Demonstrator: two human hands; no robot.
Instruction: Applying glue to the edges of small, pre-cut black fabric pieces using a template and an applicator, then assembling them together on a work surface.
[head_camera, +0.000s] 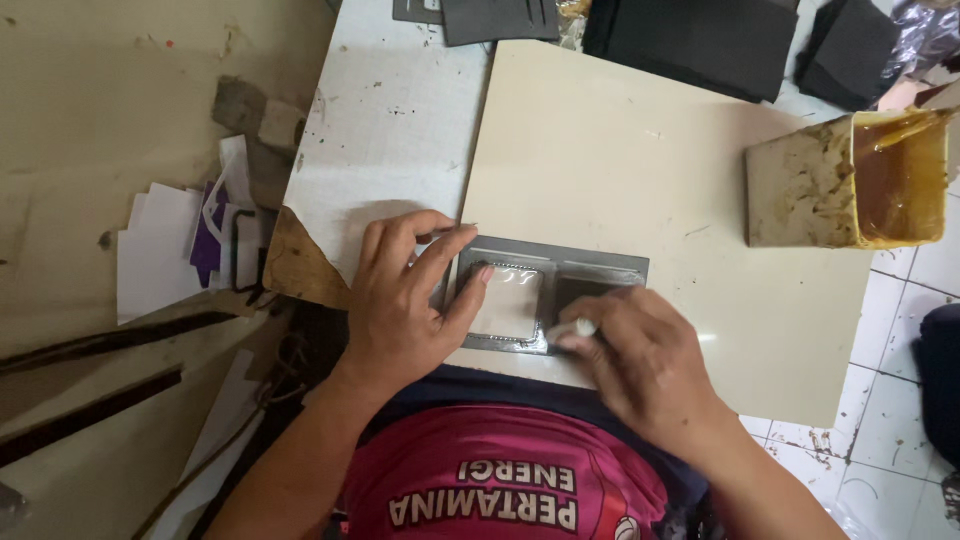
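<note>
— Near the lower middle of the frame, what lies under the two hands?

— A flat grey rectangular panel with two window openings, lying on the cream square board that tops the worktop. Its left window shows a pale glossy insert; the right one looks dark.

— And the left hand?

— It presses down on the panel's left end, thumb and forefinger spread along the frame's edge. Its grip is flat and pinning, closed around nothing.

— The right hand?

— Fingers curl around a small whitish piece, touching the panel's lower edge by the dark window. What that piece is, I cannot tell.

— How would the panel handle?

— I judge it thin, light and somewhat flexible, with narrow bars between windows that could bend. Holding it by the outer border, well supported flat, seems safest; the glossy insert looks easily smudged.

— Anything else nearby?

— At the right edge, a stained open box holding amber glue-like liquid. Along the top, dark foam-like sheets. At the left, white and purple paper scraps.
</note>
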